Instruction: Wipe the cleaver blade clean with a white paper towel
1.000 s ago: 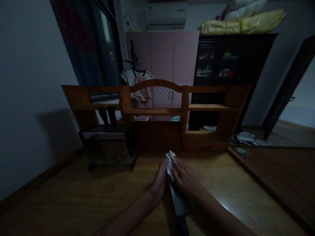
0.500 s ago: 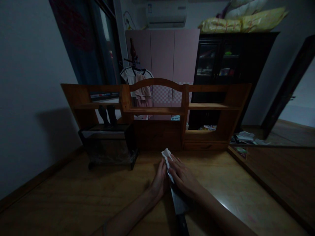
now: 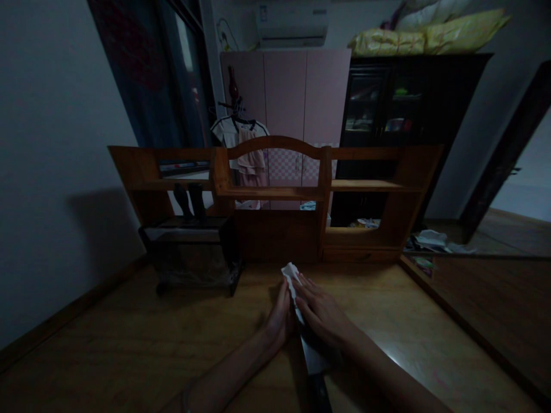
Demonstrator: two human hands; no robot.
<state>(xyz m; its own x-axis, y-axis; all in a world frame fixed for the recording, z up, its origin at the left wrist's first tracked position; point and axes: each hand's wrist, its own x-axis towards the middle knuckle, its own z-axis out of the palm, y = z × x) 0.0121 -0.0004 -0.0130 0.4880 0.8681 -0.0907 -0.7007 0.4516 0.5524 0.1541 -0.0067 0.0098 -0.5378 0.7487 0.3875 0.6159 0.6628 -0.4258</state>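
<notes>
A kitchen knife points away from me just above or on the wooden table, its black handle towards me at the bottom edge. White tissue is folded over the far part of its blade. On the left, my left hand is closed against the tissue-covered blade, its fingers partly hidden. From the right, my right hand presses the tissue onto the blade with fingers close together. The tip of the blade is covered. No hand touches the handle.
At the left on the table stands a dark knife block with two black handles sticking up. A wooden shelf unit runs along the table's back. A raised wooden edge borders the right side.
My right hand and the tissue have shifted slightly along the blade. Both hands keep the same hold, and the view has moved a little.
</notes>
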